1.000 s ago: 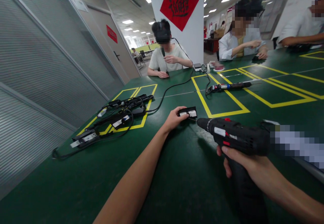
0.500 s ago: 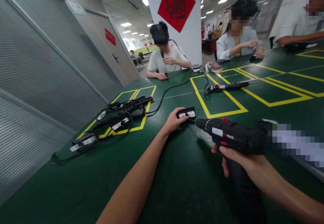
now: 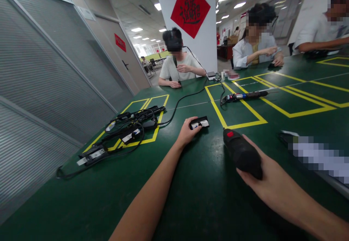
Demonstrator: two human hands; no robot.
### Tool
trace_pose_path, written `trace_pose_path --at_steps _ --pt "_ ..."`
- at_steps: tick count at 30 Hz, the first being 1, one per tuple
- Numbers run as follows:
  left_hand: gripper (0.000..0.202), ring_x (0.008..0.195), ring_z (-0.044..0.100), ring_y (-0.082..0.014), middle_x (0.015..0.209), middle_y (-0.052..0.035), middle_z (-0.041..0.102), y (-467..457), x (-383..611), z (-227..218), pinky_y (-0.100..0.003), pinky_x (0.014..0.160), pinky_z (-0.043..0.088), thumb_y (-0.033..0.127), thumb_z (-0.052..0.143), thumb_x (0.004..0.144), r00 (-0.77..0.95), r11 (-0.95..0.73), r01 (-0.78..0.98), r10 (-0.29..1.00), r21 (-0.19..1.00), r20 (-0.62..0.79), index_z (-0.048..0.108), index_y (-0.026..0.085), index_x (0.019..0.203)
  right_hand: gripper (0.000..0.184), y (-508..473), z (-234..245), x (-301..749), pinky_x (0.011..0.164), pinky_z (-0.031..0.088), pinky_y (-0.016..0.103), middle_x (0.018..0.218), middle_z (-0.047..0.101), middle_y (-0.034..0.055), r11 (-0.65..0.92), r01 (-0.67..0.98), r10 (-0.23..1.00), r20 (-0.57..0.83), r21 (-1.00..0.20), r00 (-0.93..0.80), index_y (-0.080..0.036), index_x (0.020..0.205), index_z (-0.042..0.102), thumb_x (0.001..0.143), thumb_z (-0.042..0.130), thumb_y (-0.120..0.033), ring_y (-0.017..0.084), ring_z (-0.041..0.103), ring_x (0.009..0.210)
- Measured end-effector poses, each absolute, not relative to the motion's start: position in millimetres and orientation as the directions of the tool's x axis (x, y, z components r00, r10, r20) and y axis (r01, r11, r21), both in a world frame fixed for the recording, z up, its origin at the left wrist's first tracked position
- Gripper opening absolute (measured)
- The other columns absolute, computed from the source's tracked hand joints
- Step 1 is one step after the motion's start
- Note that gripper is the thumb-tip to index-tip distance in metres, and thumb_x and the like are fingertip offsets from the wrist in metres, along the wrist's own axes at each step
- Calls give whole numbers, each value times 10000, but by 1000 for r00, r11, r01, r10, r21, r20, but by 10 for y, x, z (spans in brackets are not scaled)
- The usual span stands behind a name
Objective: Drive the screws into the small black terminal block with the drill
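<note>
Drill (image 3: 240,153): black body with a red button on top. It lies low over the green table (image 3: 89,204), nose pointing away from the person, near the front right of the head view.

Right hand (image 3: 265,183): wrapped around the rear of the drill from the right side. The thumb lies along the near flank; the fingers are hidden behind the body, so the grip appears closed, though how far they wrap cannot be confirmed.

Left hand (image 3: 188,133): arm stretched forward across the table. Thumb and fingers are curled together on the left end of a small black box (image 3: 201,122) with white labels on top. The box rests flat on the table, just left of the drill's nose and apart from it.

Surroundings:
- Yellow lines (image 3: 245,124) mark a rectangle directly behind the box and drill.
- A slim driver (image 3: 245,95) with a cable lies across the far part of that rectangle.
- A heap of black units and cables (image 3: 128,128) lies well to the left, over another yellow outline.
- A person in a light shirt (image 3: 178,66) sits at the far edge, in front of a white pillar (image 3: 209,44) bearing a red sign (image 3: 190,7).
- Two more people (image 3: 256,48) sit at the right far edge.
</note>
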State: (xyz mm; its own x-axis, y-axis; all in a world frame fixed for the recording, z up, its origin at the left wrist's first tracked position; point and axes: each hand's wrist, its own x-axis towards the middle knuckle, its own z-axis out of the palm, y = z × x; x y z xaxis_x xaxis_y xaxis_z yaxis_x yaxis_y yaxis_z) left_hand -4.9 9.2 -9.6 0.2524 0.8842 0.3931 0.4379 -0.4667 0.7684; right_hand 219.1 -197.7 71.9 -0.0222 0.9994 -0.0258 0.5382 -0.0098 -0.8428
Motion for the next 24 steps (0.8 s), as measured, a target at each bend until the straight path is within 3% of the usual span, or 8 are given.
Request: trace_pose_path --at_steps 3,10,14,17,19,21,23,24 --pt "438 1064 514 -206 1143 -96 530 75 -59 -80 -354 931 400 329 603 753 258 -487 472 874 735 412 529 188 1161 778 -1950 656 2159 799 475 419 1117 624 91 56 662 996 -6 -748 -91 -274 1432 149 771 559 -288 279 606 983" --pt "401 1262 351 -240 1308 -84 425 -106 -8 16 -423 1052 287 309 608 753 309 -610 611 771 505 557 541 213 1137 822 -1987 455 1974 817 473 499 1156 583 131 164 851 977 -35 -499 -208 -264 1417 235 700 635 -284 343 616 947" --pt "428 1297 298 -248 1256 -73 482 -167 -1 23 -448 1074 257 256 629 736 395 -663 645 714 379 578 525 215 1149 797 -2040 438 1923 748 511 511 1167 563 156 202 892 970 -46 -404 -240 -257 1423 220 723 600 -271 342 634 875" --pt "429 1274 331 -243 1213 -79 513 -158 -10 18 -433 1073 265 232 627 736 431 -678 662 692 318 579 516 198 1149 696 -2104 627 1927 800 497 531 1223 533 181 258 894 965 54 -366 -256 -211 1391 328 745 574 -287 370 574 1002" --pt "406 1247 362 -245 1187 -82 526 -143 -6 19 -431 1063 276 210 616 740 447 -678 678 687 285 573 519 192 1134 625 -2187 831 1918 890 456 533 1274 516 136 357 843 933 203 -404 -298 -246 1365 379 766 555 -285 362 517 1103" --pt "371 1197 409 -245 1153 -83 540 -131 3 22 -427 1040 301 191 595 751 451 -670 693 691 266 565 525 194 1115 620 -2337 951 1873 923 462 476 1303 512 54 488 688 872 333 -537 -358 -337 1370 340 785 536 -275 317 527 1116" --pt "347 1143 449 -242 1128 -86 548 -128 12 26 -416 1012 327 187 579 759 449 -661 705 696 256 561 528 198 1102 607 -2575 835 1784 893 482 481 1262 559 -3 489 501 865 325 -714 -382 -439 1304 402 734 588 -340 341 523 1122" --pt "340 1123 461 -240 1122 -87 549 -129 14 27 -409 1002 336 187 576 761 449 -659 709 696 251 561 530 200 1098 572 -2722 673 1726 870 492 492 1213 597 -7 416 413 897 293 -810 -330 -466 1259 444 715 596 -379 358 521 1121"
